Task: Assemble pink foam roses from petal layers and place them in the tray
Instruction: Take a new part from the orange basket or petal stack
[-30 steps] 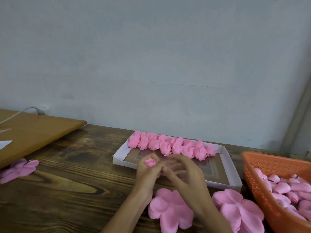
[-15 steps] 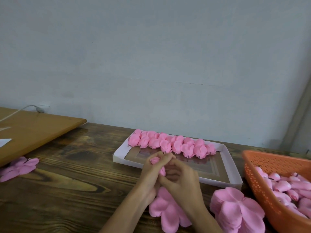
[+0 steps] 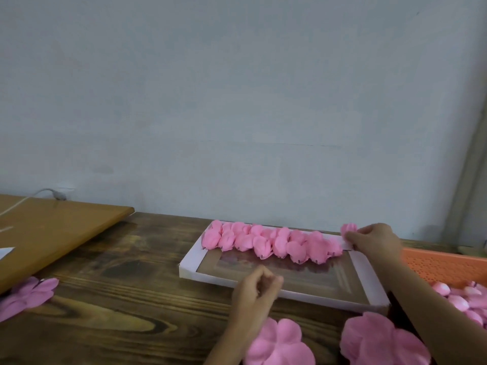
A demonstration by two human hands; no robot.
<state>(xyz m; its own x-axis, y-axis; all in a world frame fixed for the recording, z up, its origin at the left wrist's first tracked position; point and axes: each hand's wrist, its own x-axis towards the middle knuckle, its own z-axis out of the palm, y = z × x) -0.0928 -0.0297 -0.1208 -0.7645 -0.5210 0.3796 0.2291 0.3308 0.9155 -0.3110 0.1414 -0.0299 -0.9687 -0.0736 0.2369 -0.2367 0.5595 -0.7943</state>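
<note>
At the far right corner of the tray point(image 3: 189, 256), a finished rose point(image 3: 349, 229) pinched in the fingers of the right hand point(image 3: 374, 239), held just above the rim at the end of the row of roses point(image 3: 271, 242) lining the tray's far side. Not yet set down, by the look of it; touching the last rose in the row or just clear of it, cannot tell. Over the tray's near rim, the left hand point(image 3: 253, 288), fingers loosely curled, nothing seen in them.

Judged as the placing step: one rose made up and about to join the row. Only the far strip of the tray filled, most of its floor bare, so likely early in the task.

Next, probably: lower the rose into the gap between the last rose and the tray's right wall, snug against its neighbour, then ease the pinch off without pulling the soft petals out of shape or nudging the row.

After that, supplies close by: flat petal layers point(image 3: 279, 346) on the worktop point(image 3: 118, 285) just in front of the tray's near edge, a thicker stack point(image 3: 382, 341) off its near right corner, rolled buds point(image 3: 463, 301) in the orange basket point(image 3: 442, 264) right of the tray.
</note>
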